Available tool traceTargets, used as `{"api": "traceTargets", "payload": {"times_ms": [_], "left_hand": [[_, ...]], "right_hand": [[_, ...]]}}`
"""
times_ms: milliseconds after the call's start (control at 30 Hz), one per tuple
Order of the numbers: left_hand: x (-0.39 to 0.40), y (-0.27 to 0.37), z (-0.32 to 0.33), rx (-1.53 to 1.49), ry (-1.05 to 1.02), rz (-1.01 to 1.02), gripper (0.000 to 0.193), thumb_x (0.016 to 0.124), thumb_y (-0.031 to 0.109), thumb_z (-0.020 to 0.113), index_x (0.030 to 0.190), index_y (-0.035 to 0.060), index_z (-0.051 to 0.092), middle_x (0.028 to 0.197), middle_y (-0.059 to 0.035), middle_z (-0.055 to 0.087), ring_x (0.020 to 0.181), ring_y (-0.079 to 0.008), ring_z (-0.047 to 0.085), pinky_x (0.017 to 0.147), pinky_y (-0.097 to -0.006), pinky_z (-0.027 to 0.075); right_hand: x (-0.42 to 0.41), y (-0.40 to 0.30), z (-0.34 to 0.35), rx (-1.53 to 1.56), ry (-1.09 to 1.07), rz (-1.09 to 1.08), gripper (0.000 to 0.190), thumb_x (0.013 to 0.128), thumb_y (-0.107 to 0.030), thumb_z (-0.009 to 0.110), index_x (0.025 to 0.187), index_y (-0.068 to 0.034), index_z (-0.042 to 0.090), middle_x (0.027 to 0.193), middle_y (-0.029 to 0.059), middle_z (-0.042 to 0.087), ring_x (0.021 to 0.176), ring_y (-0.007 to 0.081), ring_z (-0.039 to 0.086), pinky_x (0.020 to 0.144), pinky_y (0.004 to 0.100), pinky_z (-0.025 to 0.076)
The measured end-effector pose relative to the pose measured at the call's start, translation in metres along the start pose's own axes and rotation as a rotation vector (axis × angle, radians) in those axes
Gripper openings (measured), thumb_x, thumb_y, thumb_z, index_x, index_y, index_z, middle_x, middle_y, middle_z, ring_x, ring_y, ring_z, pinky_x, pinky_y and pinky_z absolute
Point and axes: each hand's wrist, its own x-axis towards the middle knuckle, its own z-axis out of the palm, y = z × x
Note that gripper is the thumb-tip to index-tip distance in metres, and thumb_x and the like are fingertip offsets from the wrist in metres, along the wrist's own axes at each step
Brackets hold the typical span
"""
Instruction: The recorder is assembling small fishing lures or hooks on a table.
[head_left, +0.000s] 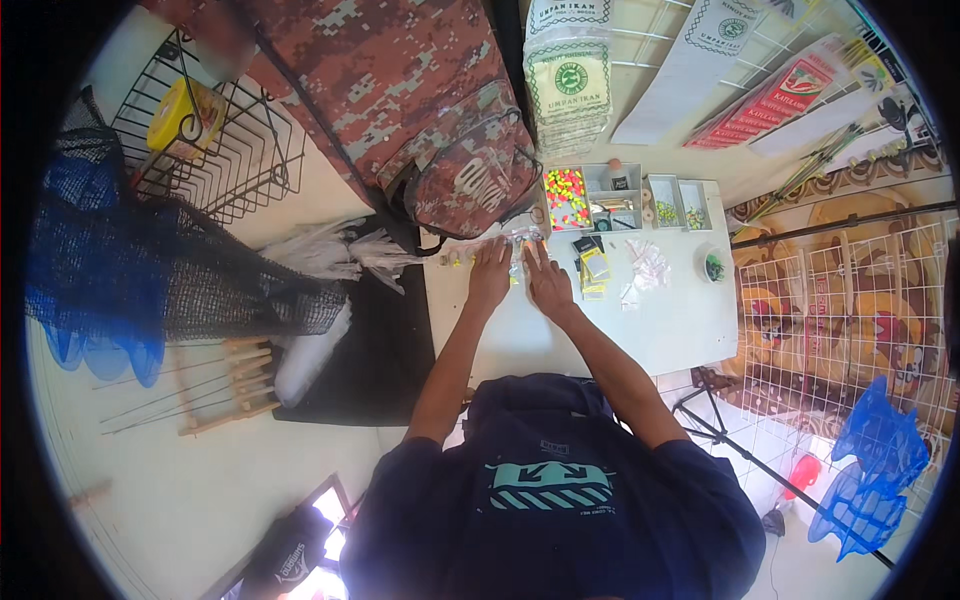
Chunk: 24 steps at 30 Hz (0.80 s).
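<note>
My left hand (491, 271) lies palm down near the far edge of a white table (510, 341), its fingers stretched over small transparent plastic packets (459, 257). Just right of it, my right hand (549, 286) presses extended fingertips onto the same row. Small yellow and orange pieces show in the packets around the fingers. Neither hand visibly grips anything; what lies under the palms is hidden. Right of my right hand are black and yellow cards (594, 268) and a loose heap of transparent plastic bags (646, 268).
A divided tray (587, 232) holds bright pink and yellow floats, with two narrow boxes (666, 202) beside it. A small white cup (713, 265) stands at right. The camouflage bag (465, 165) overhangs the far left edge. Dark netting (225, 277) hangs at left, a wire grid (840, 315) at right.
</note>
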Motion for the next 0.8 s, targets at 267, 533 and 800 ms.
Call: {"api": "traceTargets", "payload": {"times_ms": [267,533,800], "left_hand": [[-0.051,0.031,-0.009,-0.269,0.016,-0.103,0.042,0.076,0.002,0.055,0.117,0.0023,0.061,0.125,-0.0168,0.051,0.118,-0.0343,0.047,0.102,-0.0444,0.038],[-0.067,0.037,0.002,-0.218,0.03,-0.095,0.04,0.077,0.002,0.055,0.117,0.0001,0.06,0.13,-0.0177,0.05,0.122,-0.0335,0.047,0.104,-0.0432,0.038],[-0.066,0.039,0.0,-0.172,0.021,-0.082,0.038,0.078,0.002,0.056,0.117,-0.0014,0.059,0.13,-0.0191,0.05,0.121,-0.0336,0.048,0.102,-0.0423,0.04]], "right_hand": [[-0.047,-0.004,0.008,0.092,0.072,0.015,0.072,0.076,-0.004,0.059,0.143,-0.018,0.039,0.151,0.0185,0.027,0.092,0.0344,0.058,0.073,0.0435,0.052],[-0.05,0.0,0.013,0.103,0.031,0.012,0.063,0.082,-0.007,0.056,0.142,-0.018,0.041,0.154,0.0191,0.019,0.091,0.0388,0.057,0.076,0.0452,0.053],[-0.05,0.001,0.013,0.091,-0.033,0.022,0.066,0.08,-0.007,0.058,0.143,-0.016,0.039,0.155,0.0185,0.015,0.097,0.0377,0.056,0.078,0.0445,0.053]]}}
